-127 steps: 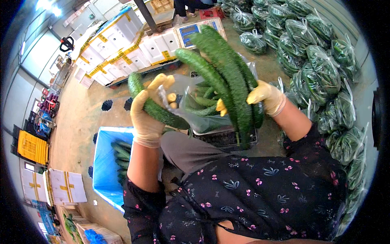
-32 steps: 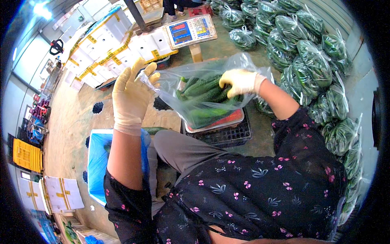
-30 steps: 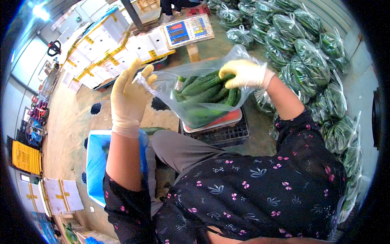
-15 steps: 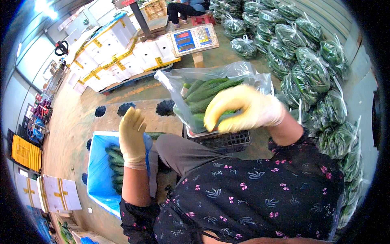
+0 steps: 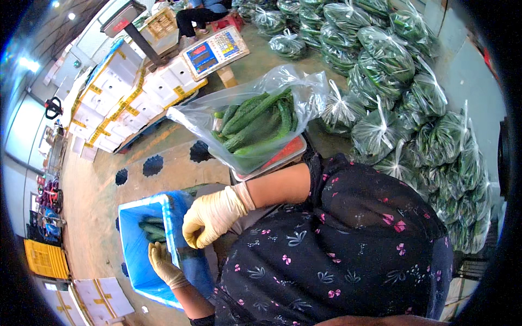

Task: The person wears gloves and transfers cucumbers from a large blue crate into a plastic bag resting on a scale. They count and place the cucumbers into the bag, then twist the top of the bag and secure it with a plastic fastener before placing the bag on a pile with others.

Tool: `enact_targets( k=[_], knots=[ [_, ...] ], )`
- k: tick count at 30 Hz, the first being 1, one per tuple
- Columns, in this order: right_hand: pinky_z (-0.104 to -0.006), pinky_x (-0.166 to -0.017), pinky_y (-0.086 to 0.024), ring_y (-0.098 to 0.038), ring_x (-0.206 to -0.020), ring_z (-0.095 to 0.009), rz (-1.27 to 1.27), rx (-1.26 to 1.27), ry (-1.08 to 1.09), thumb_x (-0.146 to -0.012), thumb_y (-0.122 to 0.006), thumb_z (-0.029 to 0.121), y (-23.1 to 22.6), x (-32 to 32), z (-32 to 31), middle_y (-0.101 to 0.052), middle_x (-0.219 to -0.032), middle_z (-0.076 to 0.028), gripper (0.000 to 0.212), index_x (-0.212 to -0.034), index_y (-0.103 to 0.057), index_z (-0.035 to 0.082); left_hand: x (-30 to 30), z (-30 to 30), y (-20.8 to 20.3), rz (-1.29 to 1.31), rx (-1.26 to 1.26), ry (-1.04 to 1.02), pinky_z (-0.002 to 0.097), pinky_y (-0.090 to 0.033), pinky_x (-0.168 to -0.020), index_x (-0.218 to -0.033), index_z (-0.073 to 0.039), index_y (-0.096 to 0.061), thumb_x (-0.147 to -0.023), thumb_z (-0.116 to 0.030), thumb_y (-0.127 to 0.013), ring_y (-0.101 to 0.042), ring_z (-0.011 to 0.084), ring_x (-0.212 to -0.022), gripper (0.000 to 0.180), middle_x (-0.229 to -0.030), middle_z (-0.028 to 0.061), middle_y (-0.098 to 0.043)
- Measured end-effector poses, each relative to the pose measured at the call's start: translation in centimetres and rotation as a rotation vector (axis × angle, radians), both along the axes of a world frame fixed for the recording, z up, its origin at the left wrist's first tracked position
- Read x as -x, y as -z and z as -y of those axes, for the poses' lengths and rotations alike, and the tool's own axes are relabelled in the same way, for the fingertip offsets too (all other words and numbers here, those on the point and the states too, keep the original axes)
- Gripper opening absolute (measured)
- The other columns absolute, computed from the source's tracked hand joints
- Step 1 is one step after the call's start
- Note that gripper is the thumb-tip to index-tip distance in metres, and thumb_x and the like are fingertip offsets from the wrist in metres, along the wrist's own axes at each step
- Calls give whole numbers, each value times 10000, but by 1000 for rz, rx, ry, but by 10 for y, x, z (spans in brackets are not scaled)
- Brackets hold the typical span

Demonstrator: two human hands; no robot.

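Note:
A box lined with blue plastic (image 5: 133,239) stands low in front of me, with several cucumbers (image 5: 153,229) inside. My left hand (image 5: 163,263), in a cream glove, reaches into it, its fingers stretched out beside the cucumbers and apparently touching them. Above the box's right rim is my gloved right hand (image 5: 217,217), fingers loosely curled with a small gap to the thumb. I see nothing in its grasp. Farther right, a clear plastic bag (image 5: 196,119) lies open with several long bumpy cucumbers (image 5: 255,119) in it. Under the bag is a red-and-white tray (image 5: 283,155).
A scale display (image 5: 215,51) stands behind the bag. Taped white boxes (image 5: 117,98) are stacked at the far left. Tied bags of cucumbers (image 5: 380,81) pile up along the right. A seated person (image 5: 201,16) is at the back. Yellow crates (image 5: 46,258) stand at left.
My right hand has moved from over the bag leftward and down to the box. My left hand has lowered into the box. The view has shifted and turned.

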State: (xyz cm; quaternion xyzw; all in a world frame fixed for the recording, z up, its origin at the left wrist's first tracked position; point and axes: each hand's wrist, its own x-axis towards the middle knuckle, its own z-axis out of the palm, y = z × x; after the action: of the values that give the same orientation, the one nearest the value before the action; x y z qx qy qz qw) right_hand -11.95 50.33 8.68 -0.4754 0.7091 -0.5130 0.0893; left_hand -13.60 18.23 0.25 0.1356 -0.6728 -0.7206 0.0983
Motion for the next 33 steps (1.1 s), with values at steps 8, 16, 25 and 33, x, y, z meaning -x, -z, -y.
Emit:
enact_targets(
  k=[8,16,25,33],
  knots=[
    [-299,-774,-489,-622,-839,-164,39,-43,-82,-790,-626,166,-4,25,36,-657,-906,-72,315,-1089,-608,71,-30,65,22,-18,-231,-267,430,-331,-981,-1294,-104,-459,-890,-371,-516,-485,262,-1114,488,-1259,105,-513],
    [-276,-847,-465,-586,-915,-121,224,-101,-276,-818,-608,29,-29,41,91,-648,-969,-57,289,-1107,-610,22,-79,92,35,-252,-488,-560,391,-405,-850,-1253,-107,-481,-888,-273,-547,-533,246,-1020,406,-1134,82,-562],
    [-270,-855,-455,-586,-929,-133,27,-369,-411,-828,-602,96,-18,84,245,-653,-997,-72,245,-1058,-628,15,-115,155,53,-89,311,-838,355,-365,-994,-1285,85,-398,-795,-214,-649,-483,285,-1141,626,-1231,209,-485],
    [-349,-812,-486,-638,-877,-238,-228,-661,-421,-750,-597,287,104,138,353,-682,-928,-99,302,-964,-686,94,-125,158,52,498,665,-556,376,-433,-889,-1170,12,-533,-712,-442,-694,-578,337,-1024,665,-1063,205,-610]
  ],
)
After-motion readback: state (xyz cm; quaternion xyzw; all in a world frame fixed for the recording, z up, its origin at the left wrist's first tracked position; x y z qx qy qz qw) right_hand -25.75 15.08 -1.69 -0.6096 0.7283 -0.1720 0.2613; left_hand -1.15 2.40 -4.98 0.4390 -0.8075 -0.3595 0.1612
